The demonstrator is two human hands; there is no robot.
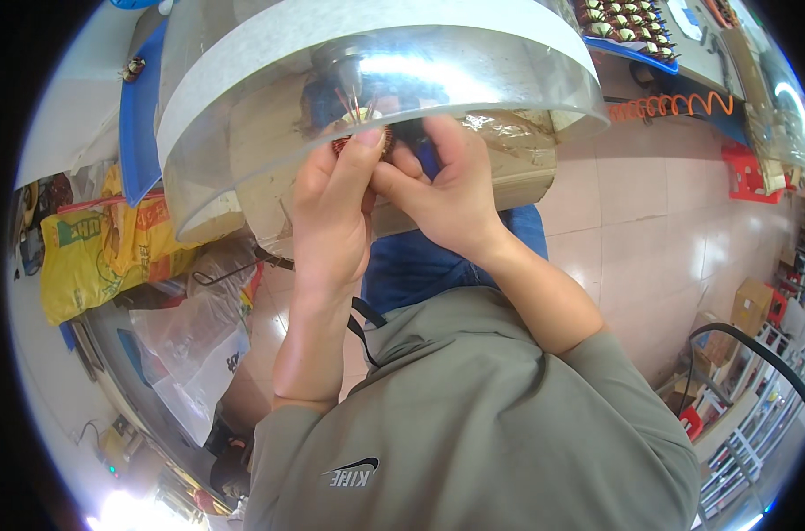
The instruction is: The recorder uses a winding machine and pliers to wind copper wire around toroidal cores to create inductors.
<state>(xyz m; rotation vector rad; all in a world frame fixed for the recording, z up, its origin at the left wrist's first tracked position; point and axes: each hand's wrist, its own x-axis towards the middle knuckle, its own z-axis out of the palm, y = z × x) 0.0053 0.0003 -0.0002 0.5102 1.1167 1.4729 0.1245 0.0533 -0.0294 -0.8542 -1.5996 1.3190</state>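
Observation:
In front of me, behind the lower edge of a curved clear plastic shield (269, 168), both hands are at a small coil (388, 140) wound with copper-coloured wire. It has a pale top, and several thin wire leads stick up from it toward a metal spindle (353, 75). My left hand (333, 190) grips the coil, its thumb pressed against the near side. From the right, my right hand (451, 190) has its fingers closed at the coil's lower right side. Fingers and glare on the shield partly hide the coil.
A blue tray (659, 64) with rows of similar coils stands at the far right. An orange coiled hose (677, 105) hangs below it. One coil (134, 69) lies near a long blue tray (141, 133) on the left. Yellow sacks (84, 257) stand beneath.

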